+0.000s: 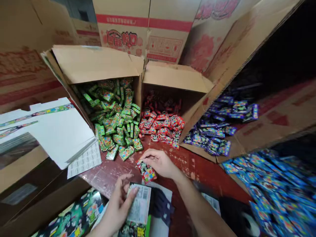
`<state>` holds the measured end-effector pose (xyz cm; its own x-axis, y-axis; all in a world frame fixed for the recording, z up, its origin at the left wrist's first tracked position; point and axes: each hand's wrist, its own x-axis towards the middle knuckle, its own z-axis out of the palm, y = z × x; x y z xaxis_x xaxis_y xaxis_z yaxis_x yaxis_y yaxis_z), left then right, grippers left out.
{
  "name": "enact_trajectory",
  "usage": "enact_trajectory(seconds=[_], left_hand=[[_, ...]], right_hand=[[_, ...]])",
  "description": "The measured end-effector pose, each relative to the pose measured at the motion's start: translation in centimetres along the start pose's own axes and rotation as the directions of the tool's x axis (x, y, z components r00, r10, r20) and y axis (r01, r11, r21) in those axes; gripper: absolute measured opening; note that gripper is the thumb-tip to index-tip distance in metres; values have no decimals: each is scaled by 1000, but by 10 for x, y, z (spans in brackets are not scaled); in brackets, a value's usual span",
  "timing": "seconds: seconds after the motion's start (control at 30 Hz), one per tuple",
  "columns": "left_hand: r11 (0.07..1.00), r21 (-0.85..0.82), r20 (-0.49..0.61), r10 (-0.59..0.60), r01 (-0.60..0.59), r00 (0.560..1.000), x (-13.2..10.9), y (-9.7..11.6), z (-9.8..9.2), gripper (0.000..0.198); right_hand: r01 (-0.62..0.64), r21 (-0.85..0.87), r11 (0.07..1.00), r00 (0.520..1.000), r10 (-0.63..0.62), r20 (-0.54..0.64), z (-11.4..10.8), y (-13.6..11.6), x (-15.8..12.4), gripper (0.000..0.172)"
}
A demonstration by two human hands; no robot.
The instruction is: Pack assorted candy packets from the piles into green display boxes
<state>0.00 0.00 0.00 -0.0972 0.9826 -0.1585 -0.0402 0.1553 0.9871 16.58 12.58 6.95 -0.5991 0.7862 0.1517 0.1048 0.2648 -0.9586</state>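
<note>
Cardboard cartons (123, 29) stand behind a red bench (190, 164). Lower centre, the left grip (120, 200) clasps a labelled box (140, 204); mid-frame, the right grip (160, 163) pinches a red packet (148, 172) by one end, so slack fingers could drop it, I'd say.

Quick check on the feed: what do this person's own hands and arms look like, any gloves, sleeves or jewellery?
The left hand and right hand are both ungloved, with five-fingered human shapes. No ring, watch or bracelet shows. The visible forearms are bare, with no sleeve, cable or clear marking in view. The upper arms are out of frame.
</note>
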Motion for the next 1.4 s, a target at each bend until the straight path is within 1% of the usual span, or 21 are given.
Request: enact_trajectory(seconds=[0.07,0.13,0.17,0.23,0.3,0.37,0.4,0.5,0.53,0.63,0.7,0.77,0.8,0.83,0.9,0.97,1.03,1.1,1.17,1.27,1.4], left_hand=[[1000,-23,94,-8,10,996,-4,8,-1,37],[998,-55,128,-7,14,992,-8,14,0,34],[997,-70,122,-4,13,993,-9,16,0,33],[996,-85,122,-8,18,993,-11,17,0,33],[995,-95,175,-15,32,985,-12,14,1,33],[992,-116,232,-12,40,973,-10,8,2,33],[991,-128,246,-8,41,969,-8,6,3,33],[992,-124,224,-6,35,975,-1,2,4,38],[993,-118,213,-6,32,977,1,2,4,40],[991,-128,163,-4,25,987,4,6,0,46],[993,-111,146,-15,31,989,5,7,-5,44],[997,-70,139,-30,40,990,5,6,-10,34],[997,-60,149,-31,41,988,6,5,-11,28],[998,-55,169,-30,40,985,6,5,-13,25],[999,-34,218,-24,32,976,7,7,-13,26],[1000,3,266,-11,11,964,7,12,-11,27],[1000,-3,270,-5,6,963,7,16,-8,28],[998,-64,241,-7,23,971,7,17,-8,33],[994,-108,175,-15,34,985,9,14,-10,41],[993,-107,121,-43,56,992,14,6,-13,49],[989,-112,202,-73,97,977,18,2,-9,49]], right_hand=[[21,-21,1000,997,-20,70,5,-9,0,14],[-8,18,1000,998,7,62,11,-10,-2,8],[-41,69,997,999,40,18,15,-7,-3,6],[-104,222,969,985,131,-111,21,4,-5,18],[-121,322,939,966,186,-180,24,17,-8,23],[-113,290,950,971,168,-171,25,24,-11,20],[-102,240,965,981,137,-135,25,25,-12,19],[-24,91,996,1000,23,11,23,20,-19,19],[-15,68,998,999,12,38,23,18,-23,21],[-96,80,992,995,98,-23,25,19,-41,24],[-136,107,985,989,142,-49,26,28,-54,15],[-114,86,990,993,117,-25,25,39,-59,9],[-94,57,994,995,96,-36,24,46,-56,10],[-81,16,997,993,83,-84,23,53,-50,10],[-81,-70,994,967,61,-246,21,68,-26,6],[-99,-121,988,921,45,-387,20,84,4,22],[-103,-123,987,896,38,-442,19,100,30,29],[-90,-90,992,885,38,-464,19,113,44,21],[-74,-30,997,874,51,-484,17,118,44,12],[-62,88,994,864,97,-495,12,106,26,23],[-45,339,940,874,201,-442,9,61,-3,33]])
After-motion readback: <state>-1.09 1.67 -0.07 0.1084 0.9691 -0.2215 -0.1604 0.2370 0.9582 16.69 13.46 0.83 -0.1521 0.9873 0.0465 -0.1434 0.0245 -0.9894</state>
